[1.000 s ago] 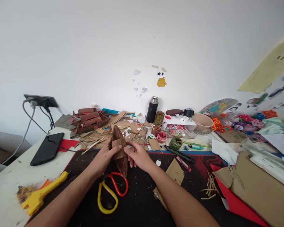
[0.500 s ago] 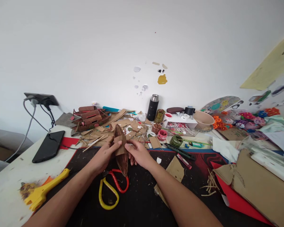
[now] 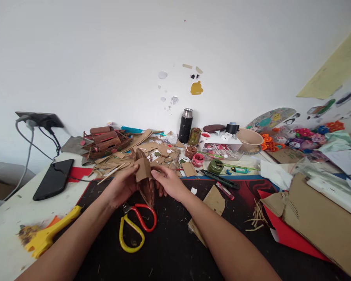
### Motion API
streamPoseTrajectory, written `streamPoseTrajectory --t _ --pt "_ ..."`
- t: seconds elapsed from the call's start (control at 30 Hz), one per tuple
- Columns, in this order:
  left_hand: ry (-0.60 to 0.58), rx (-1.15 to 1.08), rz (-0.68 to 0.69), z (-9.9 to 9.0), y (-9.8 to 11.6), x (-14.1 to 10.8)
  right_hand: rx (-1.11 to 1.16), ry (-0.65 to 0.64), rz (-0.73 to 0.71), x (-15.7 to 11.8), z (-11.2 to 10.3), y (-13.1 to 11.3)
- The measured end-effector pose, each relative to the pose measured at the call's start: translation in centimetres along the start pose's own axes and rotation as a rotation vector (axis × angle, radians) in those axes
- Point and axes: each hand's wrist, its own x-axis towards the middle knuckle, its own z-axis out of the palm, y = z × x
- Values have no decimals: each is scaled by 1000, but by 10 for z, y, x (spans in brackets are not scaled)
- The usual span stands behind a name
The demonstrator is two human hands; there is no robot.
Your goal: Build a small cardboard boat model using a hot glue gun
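A narrow brown model boat hull (image 3: pixel 146 192) points away from me above the dark mat, with a bent cardboard strip (image 3: pixel 143 170) lying across it. My left hand (image 3: pixel 123 185) is closed on the left side, its thumb at the strip's left edge and its other fingers mostly hidden behind the hull. On the opposite side my right hand (image 3: pixel 167 182) is closed too, thumb and fingers gripping the strip's right edge against the hull. Scissors (image 3: pixel 132 235) with one yellow and one red handle loop lie just below the hull.
A yellow glue gun (image 3: pixel 48 236) and a black phone (image 3: pixel 54 179) lie at left. Cardboard scraps (image 3: pixel 160 150), brown model boats (image 3: pixel 108 142), a black flask (image 3: pixel 186 127) and paint jars (image 3: pixel 215 166) line the back. Cardboard sheets (image 3: pixel 324 222) lie at right.
The cardboard strip now stands more bent, raised across the hull, and my left thumb has shifted to its left edge. The whole view has shifted slightly.
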Motion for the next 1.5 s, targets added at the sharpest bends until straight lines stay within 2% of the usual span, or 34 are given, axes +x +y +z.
streamPoseTrajectory --t 0.17,0.4,0.7,0.8,1.1,1.33,1.5 --pt "96 -140 -39 -2 12 -3 25 35 44 -1 3 -7" --pt "129 -86 -26 0 18 -11 10 6 35 -2 7 -9" --pt "237 -6 -65 -7 16 -12 44 11 -49 2 6 -4" --pt "236 32 -78 -5 12 -11 36 10 -70 3 6 -1" --pt "195 81 30 13 -1 -10 -6 22 -78 1 7 -6" --pt "203 66 -2 11 -2 -10 30 19 -41 2 7 -5" --pt "166 56 -4 8 -2 -10 50 21 -44 3 8 -3"
